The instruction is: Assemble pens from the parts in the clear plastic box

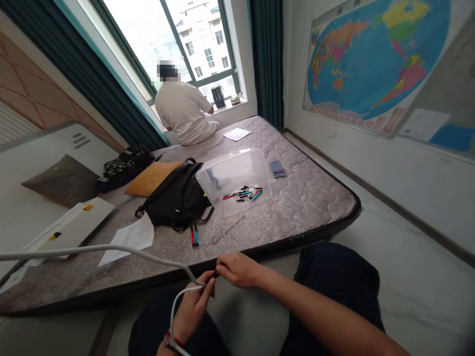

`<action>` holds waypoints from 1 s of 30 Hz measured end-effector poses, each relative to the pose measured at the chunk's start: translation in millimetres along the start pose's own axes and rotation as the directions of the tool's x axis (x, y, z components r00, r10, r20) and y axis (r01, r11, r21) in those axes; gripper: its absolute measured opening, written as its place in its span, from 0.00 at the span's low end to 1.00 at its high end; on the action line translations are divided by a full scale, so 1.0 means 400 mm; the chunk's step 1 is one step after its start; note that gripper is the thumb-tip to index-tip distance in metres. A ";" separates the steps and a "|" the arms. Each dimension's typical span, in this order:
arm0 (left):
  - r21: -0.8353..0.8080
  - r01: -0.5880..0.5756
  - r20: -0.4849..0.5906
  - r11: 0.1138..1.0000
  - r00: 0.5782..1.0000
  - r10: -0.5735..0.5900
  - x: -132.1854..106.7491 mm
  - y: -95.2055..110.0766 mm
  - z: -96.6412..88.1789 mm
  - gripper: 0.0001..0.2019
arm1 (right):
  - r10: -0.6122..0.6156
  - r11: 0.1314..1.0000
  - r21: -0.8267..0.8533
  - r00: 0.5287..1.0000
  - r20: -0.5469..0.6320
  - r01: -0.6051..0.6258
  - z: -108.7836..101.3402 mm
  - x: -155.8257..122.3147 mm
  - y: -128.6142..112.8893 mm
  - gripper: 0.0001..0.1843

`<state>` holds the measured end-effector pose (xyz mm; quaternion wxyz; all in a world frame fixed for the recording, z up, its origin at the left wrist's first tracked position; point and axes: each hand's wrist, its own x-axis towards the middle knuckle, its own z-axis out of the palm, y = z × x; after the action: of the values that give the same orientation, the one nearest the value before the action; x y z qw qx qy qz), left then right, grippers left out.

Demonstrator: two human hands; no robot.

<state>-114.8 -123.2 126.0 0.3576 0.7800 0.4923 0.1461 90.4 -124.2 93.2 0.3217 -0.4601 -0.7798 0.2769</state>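
Low in the head view, in front of my knees, my left hand [193, 306] and my right hand [239, 269] are pinched together on a small dark thing, perhaps a pen. A white cable [111, 248] runs in from the left edge and loops past my left wrist. On the mattress [308, 198] ahead stands a clear plastic box [235, 180] tipped on its side with several coloured pens [243, 194] inside. Two more pens [194, 236] lie beside a black backpack [178, 198].
A person in a white shirt [183, 116] sits at the mattress's far edge, facing the window. Papers [131, 237], a white folder [70, 227], a yellow cushion [150, 178], black clothing [124, 165] and a phone [277, 169] lie about. A world map [371, 59] hangs on the right wall.
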 end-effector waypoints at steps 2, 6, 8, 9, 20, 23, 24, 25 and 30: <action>-0.010 -0.001 0.077 1.000 0.997 0.002 0.033 0.013 0.006 0.21 | 0.026 0.997 0.066 1.000 0.004 -0.026 -0.003 -0.011 0.026 0.10; -0.039 0.012 0.144 0.999 0.990 -0.006 0.096 0.033 0.022 0.21 | 0.072 0.985 0.157 0.997 0.031 -0.076 -0.028 -0.020 0.065 0.10; -0.035 0.027 0.117 0.999 0.993 -0.023 0.119 0.042 0.027 0.21 | 0.074 0.983 0.168 0.997 0.013 -0.075 -0.046 -0.014 0.080 0.12; -0.026 0.030 0.104 0.999 0.994 -0.027 0.127 0.047 0.028 0.20 | 0.072 0.983 0.168 0.997 -0.002 -0.070 -0.053 -0.011 0.087 0.13; 0.234 -0.175 -0.030 0.956 0.982 0.187 0.164 0.076 0.066 0.15 | 0.231 0.933 0.306 0.967 -0.110 -0.189 -0.062 -0.014 0.104 0.25; 0.210 -0.142 -0.014 0.967 0.989 0.148 0.156 0.085 0.065 0.15 | 0.238 0.948 0.245 0.963 -0.124 -0.203 -0.062 -0.020 0.099 0.19; 0.202 -0.134 -0.010 0.970 0.990 0.139 0.152 0.087 0.063 0.15 | 0.228 0.952 0.235 0.966 -0.120 -0.195 -0.060 -0.022 0.097 0.16; 0.194 -0.132 -0.011 0.972 0.991 0.137 0.148 0.087 0.060 0.15 | 0.211 0.955 0.234 0.971 -0.110 -0.181 -0.058 -0.024 0.094 0.14; 0.176 -0.178 0.009 0.968 0.984 0.180 0.133 0.063 0.047 0.13 | 0.159 0.967 0.212 0.984 -0.075 -0.140 -0.045 -0.033 0.087 0.11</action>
<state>-61.8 -91.0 123.8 0.2711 0.8492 0.4321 0.1367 127.7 -118.7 76.3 0.3813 -0.4941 -0.6943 0.3582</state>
